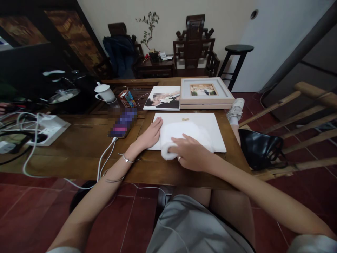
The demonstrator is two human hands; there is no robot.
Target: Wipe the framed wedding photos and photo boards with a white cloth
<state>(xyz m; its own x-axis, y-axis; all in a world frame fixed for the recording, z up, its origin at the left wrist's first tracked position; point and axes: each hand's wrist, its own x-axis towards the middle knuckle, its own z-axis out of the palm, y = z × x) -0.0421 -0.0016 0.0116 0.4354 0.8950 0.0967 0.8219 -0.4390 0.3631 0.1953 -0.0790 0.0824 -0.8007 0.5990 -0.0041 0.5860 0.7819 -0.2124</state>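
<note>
On the wooden table in front of me lies a flat white board (218, 140) with a small brass-coloured hanger (185, 119) near its far edge. My left hand (153, 134) rests flat on the board's left edge, fingers stretched out, holding nothing. A fluffy white cloth (181, 130) covers the middle of the board and hangs past its near edge. My right hand (193, 153) has its fingers curled into the cloth's near side, with some fingertips hidden in the folds.
Beyond the board are a photo panel (162, 98) and stacked pale wooden frames (207, 104). To the left sit a phone (122, 123) on a cable, a juice carton (127, 97), a lidded white cup (105, 92) and a power strip (50, 131). A wooden chair (289, 130) stands right.
</note>
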